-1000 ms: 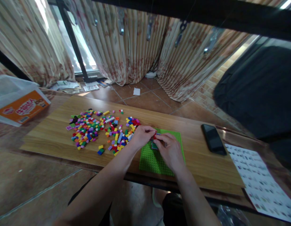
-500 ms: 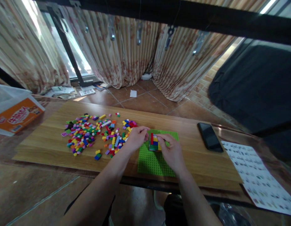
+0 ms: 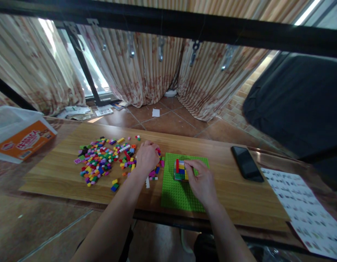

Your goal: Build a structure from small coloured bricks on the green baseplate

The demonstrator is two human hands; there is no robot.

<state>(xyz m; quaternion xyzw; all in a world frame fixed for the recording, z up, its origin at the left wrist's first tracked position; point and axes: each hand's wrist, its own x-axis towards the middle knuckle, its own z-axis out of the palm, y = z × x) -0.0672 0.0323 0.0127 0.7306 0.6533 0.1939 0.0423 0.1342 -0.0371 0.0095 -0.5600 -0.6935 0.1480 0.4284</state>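
Note:
A small block built of toy bricks, red, yellow, blue, green and white on top, sits over the green baseplate. My right hand grips that block from its right side, thumb and fingers closed at its upper right edge. Over the right part of the loose toy bricks is my left hand, its fingers curled down among them. The hand hides its fingertips, and whether a brick is between them does not show. Pink and red bricks lie against its right side.
A black phone lies on the right of the wooden board, beside a printed sheet. An orange and white bag stands at the far left. Striped curtains hang behind, below a dark bar.
My left hand has gone from beside the brick block leftward onto the loose bricks. My right hand still holds the block. The whole view has shifted slightly down.

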